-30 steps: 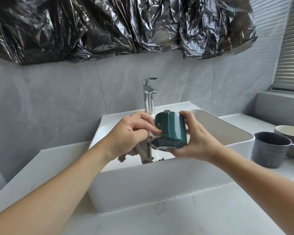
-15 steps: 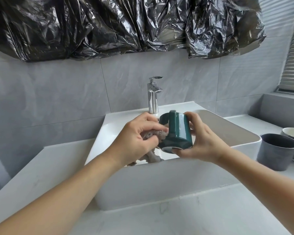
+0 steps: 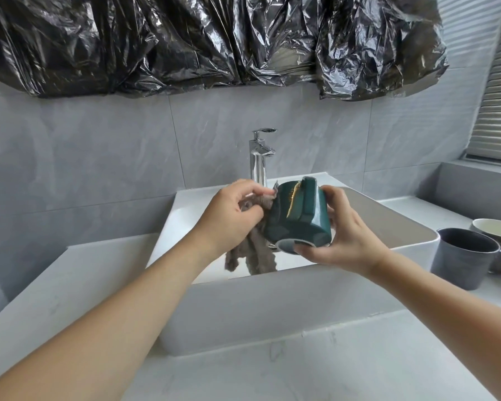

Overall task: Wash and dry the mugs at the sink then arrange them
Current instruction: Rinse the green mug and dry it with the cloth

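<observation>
Above the sink (image 3: 272, 308), my left hand (image 3: 229, 218) bunched a grey cloth (image 3: 252, 250) against the green mug (image 3: 298, 218), which my right hand (image 3: 350, 235) gripped, tilted. Drying seemed underway; next I'd set it beside the grey mug (image 3: 463, 256), right of the sink.

We see shiny black plastic (image 3: 200, 44) hung high on the grey tiled wall (image 3: 99, 157). We see window blinds (image 3: 498, 96) at the right, above a grey ledge (image 3: 480, 183).
</observation>
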